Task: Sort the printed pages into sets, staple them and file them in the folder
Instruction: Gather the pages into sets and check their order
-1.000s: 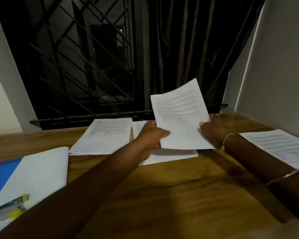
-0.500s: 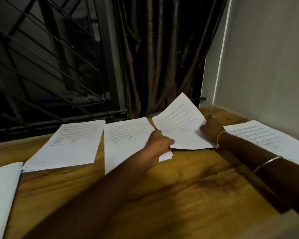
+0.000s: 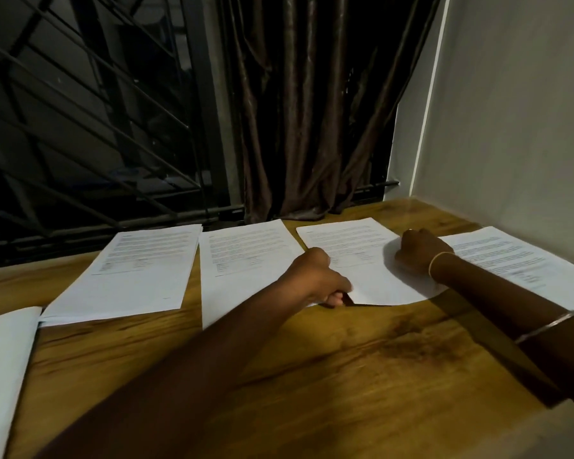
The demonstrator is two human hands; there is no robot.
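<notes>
Pinches near-left corner of printed page (image 3: 355, 256) with left hand (image 3: 315, 279), fingers curled under, corner lifted slightly off table (image 3: 345, 376). Rests right hand (image 3: 421, 250) on page's right side, fingers curled; pinching or not, cannot tell. Lies between middle stack (image 3: 246, 260) and right stack (image 3: 504, 256).

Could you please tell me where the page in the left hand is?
Head view, right of centre: the page lies between the middle page and the rightmost page.
</notes>
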